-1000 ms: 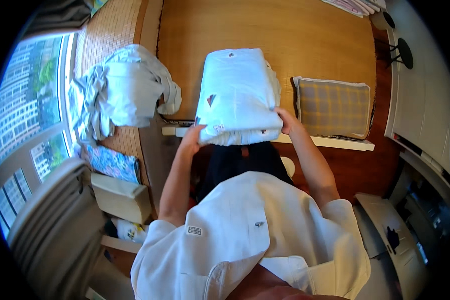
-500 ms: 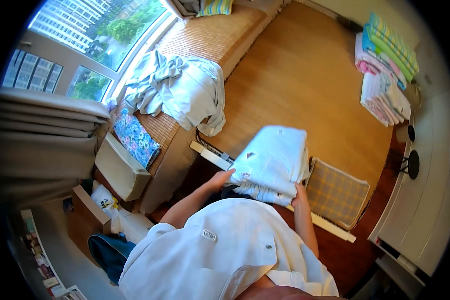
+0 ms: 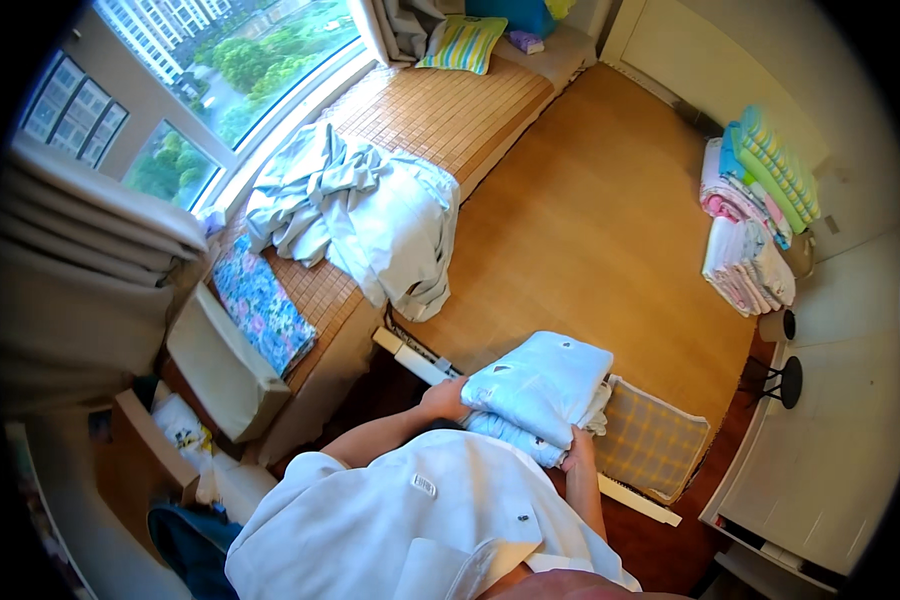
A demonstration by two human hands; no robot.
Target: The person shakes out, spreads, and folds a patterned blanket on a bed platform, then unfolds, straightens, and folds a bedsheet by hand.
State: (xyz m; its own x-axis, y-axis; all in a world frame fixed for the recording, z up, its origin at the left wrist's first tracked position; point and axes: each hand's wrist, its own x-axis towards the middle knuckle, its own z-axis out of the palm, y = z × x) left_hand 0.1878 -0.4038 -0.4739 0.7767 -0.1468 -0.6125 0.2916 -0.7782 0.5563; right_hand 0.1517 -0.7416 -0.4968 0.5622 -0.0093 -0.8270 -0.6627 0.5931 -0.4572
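Observation:
A pale blue-white quilt (image 3: pixel 540 385), folded into a thick bundle with small dark motifs, is in front of my body at the near edge of the bed mat. My left hand (image 3: pixel 444 398) grips its left side, fingers partly hidden by the cloth. At its near right corner my right hand (image 3: pixel 578 450) is closed on the layers. The bundle's underside is hidden, so I cannot tell whether it rests on the bed. Just right of it lies a yellow-grey checked pad (image 3: pixel 655 435).
The brown bed mat (image 3: pixel 590 200) stretches ahead. A crumpled pale grey-green cover (image 3: pixel 370 210) lies on the window ledge (image 3: pixel 450 105), near a blue floral cloth (image 3: pixel 262 300). Folded bedding (image 3: pixel 745 220) is stacked at the right. A small black round stool (image 3: pixel 790 382) stands by the white cabinet (image 3: pixel 820 430).
My view has tilted up, so the room sits lower in the picture. The quilt bundle has come a little closer to my body, both hands still on it.

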